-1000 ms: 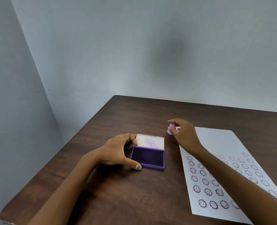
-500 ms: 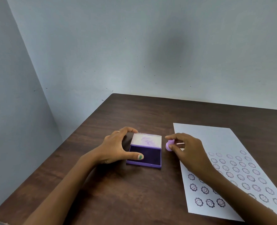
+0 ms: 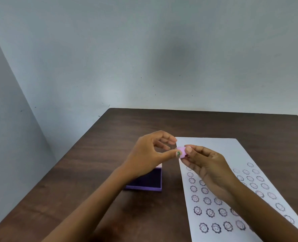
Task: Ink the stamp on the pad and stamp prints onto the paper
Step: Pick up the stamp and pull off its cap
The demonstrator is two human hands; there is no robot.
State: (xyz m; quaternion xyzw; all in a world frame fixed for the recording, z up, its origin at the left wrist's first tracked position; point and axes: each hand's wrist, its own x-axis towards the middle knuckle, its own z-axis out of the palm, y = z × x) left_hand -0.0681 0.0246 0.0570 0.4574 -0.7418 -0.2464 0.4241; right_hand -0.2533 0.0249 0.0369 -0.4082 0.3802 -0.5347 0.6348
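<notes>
A small pink stamp (image 3: 182, 152) is held in the air between both hands, above the left edge of the white paper (image 3: 214, 147). My right hand (image 3: 207, 166) pinches it from the right. My left hand (image 3: 149, 154) touches it with thumb and fingertip from the left, the other fingers spread. The open purple ink pad (image 3: 149, 182) lies on the table under my left wrist, partly hidden by it. The paper carries several rows of round smiley-flower prints (image 3: 207, 200) on its near half.
The dark wooden table (image 3: 95, 163) stands in a corner, with pale walls (image 3: 144, 58) behind it and to the left. Its left edge runs diagonally toward me.
My left hand has let go of the ink pad and risen to meet the stamp. My right hand has lifted the stamp and brought it up between both hands.
</notes>
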